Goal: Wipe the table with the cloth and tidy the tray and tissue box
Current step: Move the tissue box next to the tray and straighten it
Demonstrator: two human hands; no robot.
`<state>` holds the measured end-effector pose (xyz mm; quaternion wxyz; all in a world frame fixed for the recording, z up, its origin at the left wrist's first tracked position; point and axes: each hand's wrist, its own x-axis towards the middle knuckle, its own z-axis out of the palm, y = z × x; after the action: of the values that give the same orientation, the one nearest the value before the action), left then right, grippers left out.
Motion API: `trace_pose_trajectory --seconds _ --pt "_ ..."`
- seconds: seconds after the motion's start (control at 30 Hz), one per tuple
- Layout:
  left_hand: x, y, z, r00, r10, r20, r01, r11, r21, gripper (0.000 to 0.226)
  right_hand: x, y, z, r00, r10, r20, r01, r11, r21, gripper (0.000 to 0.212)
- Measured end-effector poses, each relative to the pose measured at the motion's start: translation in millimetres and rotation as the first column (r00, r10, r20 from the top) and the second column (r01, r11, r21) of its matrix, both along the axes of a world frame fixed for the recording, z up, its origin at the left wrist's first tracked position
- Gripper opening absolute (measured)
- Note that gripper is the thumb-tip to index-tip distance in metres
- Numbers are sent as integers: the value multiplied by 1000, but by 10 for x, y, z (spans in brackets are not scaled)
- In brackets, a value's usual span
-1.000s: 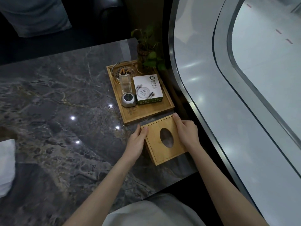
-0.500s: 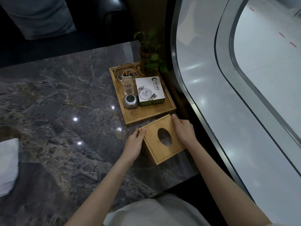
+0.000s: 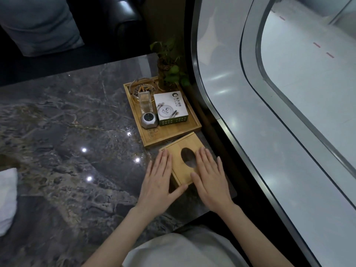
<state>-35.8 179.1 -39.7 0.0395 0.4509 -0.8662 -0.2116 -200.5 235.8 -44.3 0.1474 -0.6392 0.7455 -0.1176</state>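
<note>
At the far left edge of the worktop (image 3: 67,122) I see the white cloth (image 3: 7,201), folded and lying well apart from my hands, so I think the wiping part is not what I am doing now. Moving right, my left hand (image 3: 157,187) lies flat with the fingers spread a little. Its fingers (image 3: 163,160) rest along the left side of the wooden tissue box (image 3: 178,151), and the thumb reaches toward the near corner. I think it sits there to stop the box from sliding. The box stands near the worktop's near right corner, just beside the front edge of the wooden tray (image 3: 169,134), turned a bit so its sides do not line up with the tray. I cannot tell if the two touch. On the tray sit an ashtray (image 3: 143,88), a clear holder (image 3: 145,103), a small silver gadget (image 3: 148,120) and a white and green box (image 3: 170,108), packed close so they stay together. Last, my right hand (image 3: 211,180) lies open and flat on top of the tissue box, beside its oval hole (image 3: 187,157). I guess both hands are placed to turn the box straight.
</note>
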Motion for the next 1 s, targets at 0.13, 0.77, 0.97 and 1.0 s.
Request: trace_pose_trajectory --seconds 0.13,0.77,0.97,1.0 --pt "-24 11 12 999 8 33 -8 1000 -11 90 24 20 24 997 6 -72 -5 1000 20 67" --pt "-288 -331 21 998 -36 56 37 999 -4 94 -127 -301 145 999 -50 7 50 995 88 88" --pt "-355 -489 40 995 -83 59 80 996 51 92 -207 -362 146 998 -63 30 61 995 78 90" --pt "-359 -520 38 994 -95 60 92 994 54 91 -215 -368 145 998 -63 30 61 995 77 88"
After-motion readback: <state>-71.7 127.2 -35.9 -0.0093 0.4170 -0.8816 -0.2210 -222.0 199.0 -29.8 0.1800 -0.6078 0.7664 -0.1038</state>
